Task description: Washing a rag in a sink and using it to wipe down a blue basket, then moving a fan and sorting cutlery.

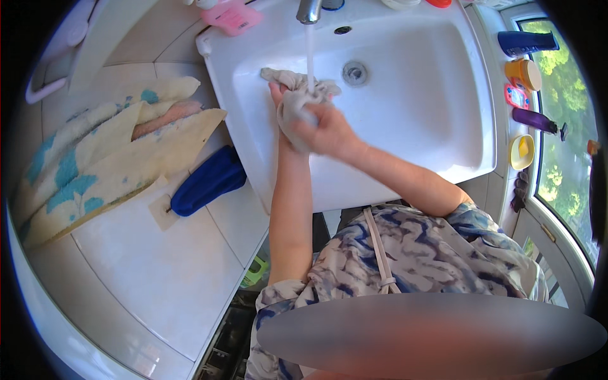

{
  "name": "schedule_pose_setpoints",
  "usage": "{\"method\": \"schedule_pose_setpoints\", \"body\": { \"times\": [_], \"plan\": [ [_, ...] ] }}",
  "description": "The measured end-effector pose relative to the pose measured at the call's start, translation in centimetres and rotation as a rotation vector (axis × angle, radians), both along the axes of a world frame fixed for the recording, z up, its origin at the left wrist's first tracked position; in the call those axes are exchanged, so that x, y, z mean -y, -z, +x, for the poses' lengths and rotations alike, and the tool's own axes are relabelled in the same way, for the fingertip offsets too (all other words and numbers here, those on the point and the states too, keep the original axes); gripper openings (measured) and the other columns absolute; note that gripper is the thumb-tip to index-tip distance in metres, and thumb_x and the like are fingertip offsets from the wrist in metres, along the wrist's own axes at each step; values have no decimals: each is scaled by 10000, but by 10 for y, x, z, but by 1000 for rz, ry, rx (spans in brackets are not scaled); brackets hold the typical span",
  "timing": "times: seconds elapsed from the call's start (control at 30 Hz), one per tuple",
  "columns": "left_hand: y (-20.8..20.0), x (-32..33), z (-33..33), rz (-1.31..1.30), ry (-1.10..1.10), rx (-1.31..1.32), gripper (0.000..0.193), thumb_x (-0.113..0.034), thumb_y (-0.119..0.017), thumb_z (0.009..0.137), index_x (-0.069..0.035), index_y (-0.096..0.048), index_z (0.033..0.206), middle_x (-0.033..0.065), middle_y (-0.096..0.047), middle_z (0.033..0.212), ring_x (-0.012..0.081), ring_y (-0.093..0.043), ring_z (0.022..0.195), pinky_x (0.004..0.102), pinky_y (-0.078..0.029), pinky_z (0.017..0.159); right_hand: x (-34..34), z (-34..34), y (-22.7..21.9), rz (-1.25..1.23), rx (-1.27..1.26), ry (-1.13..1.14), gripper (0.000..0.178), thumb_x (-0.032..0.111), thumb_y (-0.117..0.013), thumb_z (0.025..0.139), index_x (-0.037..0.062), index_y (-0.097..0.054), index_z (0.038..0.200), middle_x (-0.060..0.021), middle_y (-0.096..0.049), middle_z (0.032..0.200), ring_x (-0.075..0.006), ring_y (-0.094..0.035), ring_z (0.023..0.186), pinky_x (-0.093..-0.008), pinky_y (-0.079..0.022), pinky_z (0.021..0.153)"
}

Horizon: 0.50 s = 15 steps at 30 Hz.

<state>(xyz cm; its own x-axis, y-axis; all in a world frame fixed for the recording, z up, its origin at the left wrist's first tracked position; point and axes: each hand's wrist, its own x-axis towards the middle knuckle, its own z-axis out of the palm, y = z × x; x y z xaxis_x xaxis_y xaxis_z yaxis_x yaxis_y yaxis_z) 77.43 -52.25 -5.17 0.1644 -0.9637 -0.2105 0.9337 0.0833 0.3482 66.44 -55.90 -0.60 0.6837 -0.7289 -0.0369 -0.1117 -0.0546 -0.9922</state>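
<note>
Grey cloth [297, 95] sits bunched in the white sink [418, 101] under the running tap [309, 11]. Right hand [329, 133] clenches it, left hand [278, 101] grips beneath. Its crumpled length runs roughly from the hands toward the tap.

A single head-worn fisheye camera looks steeply down from above the person's chest onto a white sink [443, 126], close enough that the basin fills the upper middle. The tap [308, 11] sits at the top edge. Straight edges bend near the rim, where detail is perhaps unreliable.
</note>
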Motion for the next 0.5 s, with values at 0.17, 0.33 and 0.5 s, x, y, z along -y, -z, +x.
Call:
{"method": "schedule_pose_setpoints", "body": {
  "times": [0.17, 0.33, 0.5],
  "plan": [
    [16, 10, -18, 506, -118, 102, 492, -452, -346, 966, -69, -452, 1256, 89, -527, 1208, 220, -513, 1122, 375, -443, 936, 69, 46, 32, -274, -547, 41, 361, 407, -573, 782, 59, -633, 855, -193, -642, 755, -390, -618, 715, -452, -503, 644],
    [-11, -9, -22, 531, -131, 363, 596, -457, -374, 956, -61, -303, 1395, 125, -374, 1395, 248, -384, 1276, 462, -323, 1053, 114, 37, 54, -258, -505, 190, 358, 314, -521, 838, 5, -601, 1002, -206, -644, 903, -345, -631, 811, -411, -500, 656],
    [-30, 1, -26, 400, -37, 160, 690, -582, -335, 915, -164, -193, 1446, 125, -230, 1466, 325, -234, 1351, 578, -182, 1076, 99, 23, 30, 855, -46, 399, 343, 274, -480, 901, -45, -571, 986, -140, -632, 896, -246, -627, 802, -347, -498, 659]
  ]
}}
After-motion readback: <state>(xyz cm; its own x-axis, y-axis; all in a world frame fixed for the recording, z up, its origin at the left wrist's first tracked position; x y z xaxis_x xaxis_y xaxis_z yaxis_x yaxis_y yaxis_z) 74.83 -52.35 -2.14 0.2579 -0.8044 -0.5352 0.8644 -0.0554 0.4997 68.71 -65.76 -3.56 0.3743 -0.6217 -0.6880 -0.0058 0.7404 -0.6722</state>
